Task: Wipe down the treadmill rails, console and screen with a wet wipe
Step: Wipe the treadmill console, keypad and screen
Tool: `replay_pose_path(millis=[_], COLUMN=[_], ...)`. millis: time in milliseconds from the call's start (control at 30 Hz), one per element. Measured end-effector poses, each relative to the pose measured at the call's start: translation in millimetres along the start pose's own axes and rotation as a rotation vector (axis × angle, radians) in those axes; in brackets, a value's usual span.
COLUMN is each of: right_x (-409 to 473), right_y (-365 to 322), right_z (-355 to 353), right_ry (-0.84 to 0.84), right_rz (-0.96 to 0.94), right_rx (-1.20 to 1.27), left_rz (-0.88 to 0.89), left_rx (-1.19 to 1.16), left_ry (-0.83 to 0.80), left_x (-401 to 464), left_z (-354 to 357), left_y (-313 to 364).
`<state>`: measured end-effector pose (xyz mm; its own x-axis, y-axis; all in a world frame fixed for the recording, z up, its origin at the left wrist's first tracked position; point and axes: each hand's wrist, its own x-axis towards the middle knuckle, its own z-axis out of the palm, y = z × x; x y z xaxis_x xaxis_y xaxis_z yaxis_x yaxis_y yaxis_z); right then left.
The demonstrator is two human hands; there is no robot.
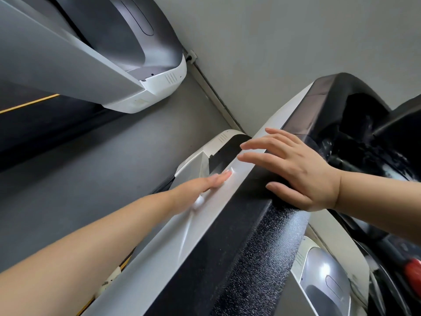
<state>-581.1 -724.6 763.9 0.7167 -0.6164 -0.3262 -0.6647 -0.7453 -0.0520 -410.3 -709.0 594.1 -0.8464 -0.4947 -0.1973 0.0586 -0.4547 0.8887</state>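
1. The left hand (205, 182) lies flat on the silver side rail (182, 233) of the treadmill, fingers straight and together, pressing a white wet wipe (200, 200) against it; the wipe peeks out under the palm and near the fingertips.
2. The right hand (296, 169) rests on the black textured rail top (257, 247) just beside the silver strip, fingers spread and relaxed, thumb lying along the black edge, holding nothing.
3. The two hands are near each other but apart.
4. The glossy black console (346, 115) rises just past the right hand, against the grey wall (296, 42).
5. A second treadmill (102, 53) stands across the grey floor (114, 167) on the left, well apart.
6. Something red (413, 270) shows at the lower right; too blurred to name.
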Motion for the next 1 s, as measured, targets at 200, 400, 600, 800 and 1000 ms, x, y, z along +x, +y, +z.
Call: replay_pose_path(millis=[200,400,600,800,1000], right_x=[-0.8,-2.7,-6.0,-34.0,-36.1], right_y=[1.1,0.2,13.6,69.2,84.3], right_z=[0.3,2.1,-11.0,-19.3,-4.1], right_ry=[0.003,-0.021,-0.004,-0.031,-0.034], right_rz=[0.002,0.018,0.048,0.164,0.228], right_rx=[-0.01,-0.034,-0.051,-0.197,-0.11], left_rz=[-0.188,-0.242,-0.096,0.222,0.203], left_rx=[0.037,0.015,-0.02,-0.006,0.216], left_ry=[0.08,0.145,0.135,0.042,0.004], left_x=[38.9,52.8,27.0,-8.4,23.2], left_z=[-5.1,-5.0,0.8,13.5,8.3], left_y=[-10.2,-16.8,-6.1,19.9,7.6])
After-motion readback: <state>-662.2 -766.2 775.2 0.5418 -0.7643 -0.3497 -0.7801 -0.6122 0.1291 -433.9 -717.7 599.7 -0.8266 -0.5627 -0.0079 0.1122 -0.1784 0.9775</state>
